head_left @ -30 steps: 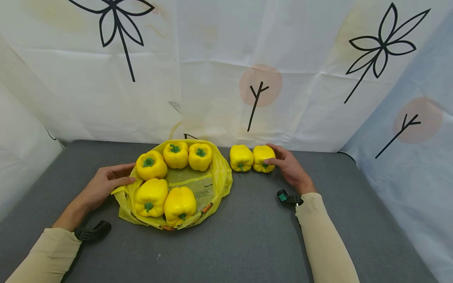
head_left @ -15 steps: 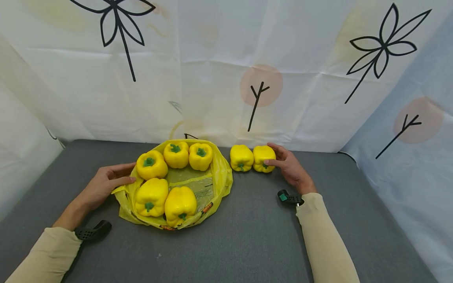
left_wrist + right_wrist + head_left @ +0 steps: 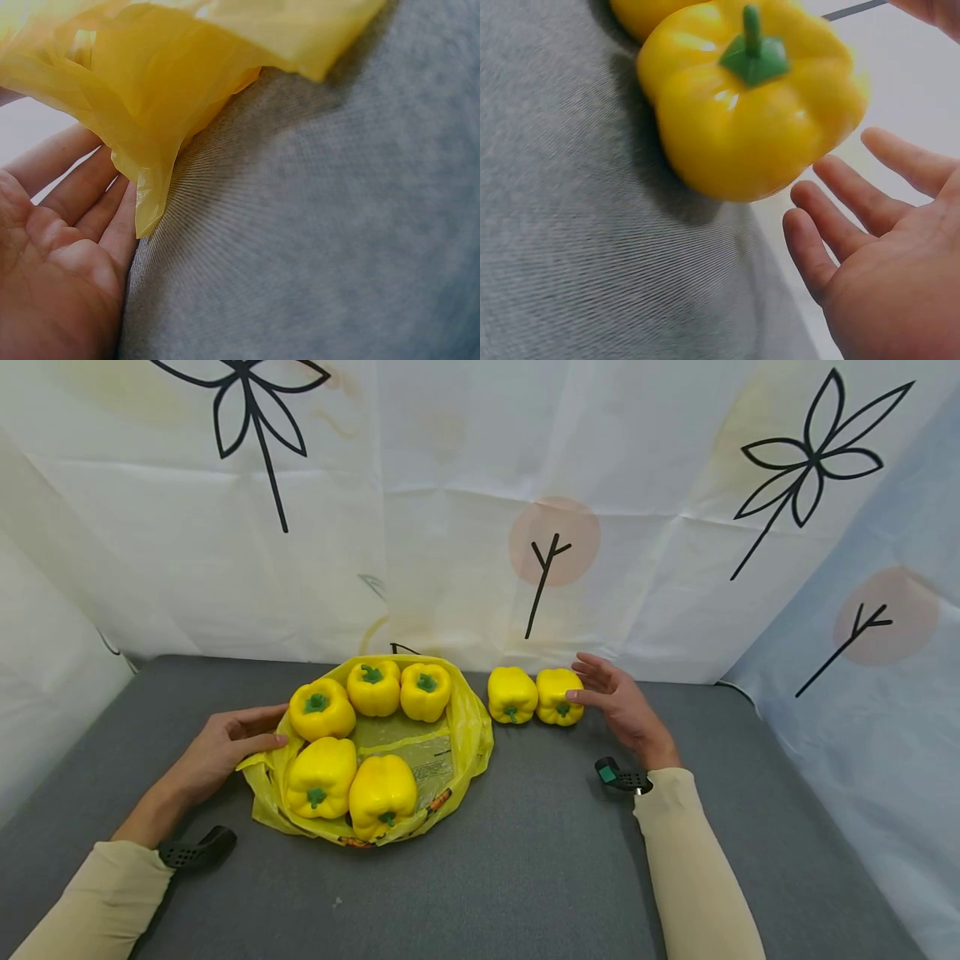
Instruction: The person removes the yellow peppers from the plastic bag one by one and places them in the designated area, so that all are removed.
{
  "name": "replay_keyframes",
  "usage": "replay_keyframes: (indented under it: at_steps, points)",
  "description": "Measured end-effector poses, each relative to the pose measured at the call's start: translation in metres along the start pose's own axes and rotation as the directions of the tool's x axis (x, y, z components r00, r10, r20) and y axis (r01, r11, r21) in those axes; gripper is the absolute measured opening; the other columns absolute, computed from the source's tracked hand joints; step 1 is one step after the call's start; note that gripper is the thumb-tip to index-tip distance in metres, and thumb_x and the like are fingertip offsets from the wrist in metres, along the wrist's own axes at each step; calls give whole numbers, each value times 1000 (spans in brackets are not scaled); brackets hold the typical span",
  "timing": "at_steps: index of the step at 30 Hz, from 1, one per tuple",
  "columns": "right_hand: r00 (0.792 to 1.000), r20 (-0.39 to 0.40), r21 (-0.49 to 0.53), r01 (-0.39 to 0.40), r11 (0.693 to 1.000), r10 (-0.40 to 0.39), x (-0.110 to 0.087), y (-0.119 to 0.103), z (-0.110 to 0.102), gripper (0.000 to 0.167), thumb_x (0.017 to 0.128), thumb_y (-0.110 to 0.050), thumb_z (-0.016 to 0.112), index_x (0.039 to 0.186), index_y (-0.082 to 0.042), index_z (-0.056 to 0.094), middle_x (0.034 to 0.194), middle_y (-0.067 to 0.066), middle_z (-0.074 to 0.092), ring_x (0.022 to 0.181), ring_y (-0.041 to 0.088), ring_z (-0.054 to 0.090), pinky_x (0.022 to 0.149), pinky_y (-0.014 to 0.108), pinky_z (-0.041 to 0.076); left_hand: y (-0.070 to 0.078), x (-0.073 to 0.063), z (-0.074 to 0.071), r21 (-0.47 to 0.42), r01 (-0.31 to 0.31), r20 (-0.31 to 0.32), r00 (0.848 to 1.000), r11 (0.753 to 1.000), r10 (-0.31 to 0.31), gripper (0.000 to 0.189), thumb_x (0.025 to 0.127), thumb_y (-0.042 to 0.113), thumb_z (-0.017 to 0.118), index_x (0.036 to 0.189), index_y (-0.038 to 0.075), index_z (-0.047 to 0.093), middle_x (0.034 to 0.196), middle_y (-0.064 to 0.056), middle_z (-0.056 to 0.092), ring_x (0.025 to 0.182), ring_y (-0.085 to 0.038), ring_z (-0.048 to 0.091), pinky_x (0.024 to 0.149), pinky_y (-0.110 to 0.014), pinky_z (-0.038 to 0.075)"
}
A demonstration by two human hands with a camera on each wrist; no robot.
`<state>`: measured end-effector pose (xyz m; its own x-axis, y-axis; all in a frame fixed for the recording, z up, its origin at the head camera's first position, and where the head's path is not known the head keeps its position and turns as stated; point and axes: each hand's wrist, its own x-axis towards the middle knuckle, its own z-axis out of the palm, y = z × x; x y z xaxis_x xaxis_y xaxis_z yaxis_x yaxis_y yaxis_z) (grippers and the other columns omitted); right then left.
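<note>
In the head view, a yellow plastic bag [image 3: 474,739] lies opened out with several yellow bell peppers [image 3: 321,768] inside it. My left hand [image 3: 213,756] rests at the bag's left edge; the left wrist view shows its fingers [image 3: 79,184] extended against the hanging yellow plastic [image 3: 157,97]. Two more bell peppers lie side by side just right of the bag, one [image 3: 512,689] nearer the bag and one [image 3: 553,689] beside my right hand [image 3: 626,714]. That hand's fingers are spread and relaxed, holding nothing. The right wrist view shows them close beside the green-stemmed pepper [image 3: 742,120].
Everything lies on a grey cloth-covered table [image 3: 510,860]. A white curtain [image 3: 450,552] printed with leaf drawings stands along its back edge, and another white sheet [image 3: 885,735] hangs on the right. Both wrists wear dark straps.
My right hand has come away from the rightmost bell pepper, shifting slightly right with its fingers opening. The left hand, the bag and the peppers stay where they were.
</note>
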<state>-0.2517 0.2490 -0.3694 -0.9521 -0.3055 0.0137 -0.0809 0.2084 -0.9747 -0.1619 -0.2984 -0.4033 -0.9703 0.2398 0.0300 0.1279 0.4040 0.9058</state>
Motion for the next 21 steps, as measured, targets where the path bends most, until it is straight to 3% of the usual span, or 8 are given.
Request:
replay_keyframes:
  at_steps: [15,21]
  points:
    - [997,-21,-42,68,997,-68,-5,-24,-1,76,99,-6,65,161,-3,21,164,18,25,150,35,23,120,53,20,1,0,0,10,3,5,1000,1000,-3,60,104,22,62,152,-5,40,149,-14,48,116,12,48,89,-12,47]
    - [995,-29,-67,91,994,-93,-7,-35,4,77,98,-8,67,161,-4,24,163,17,28,149,33,26,121,51,20,0,0,0,3,0,5,1000,1000,0,60,103,22,62,152,-6,40,146,-6,50,116,12,49,89,-13,47]
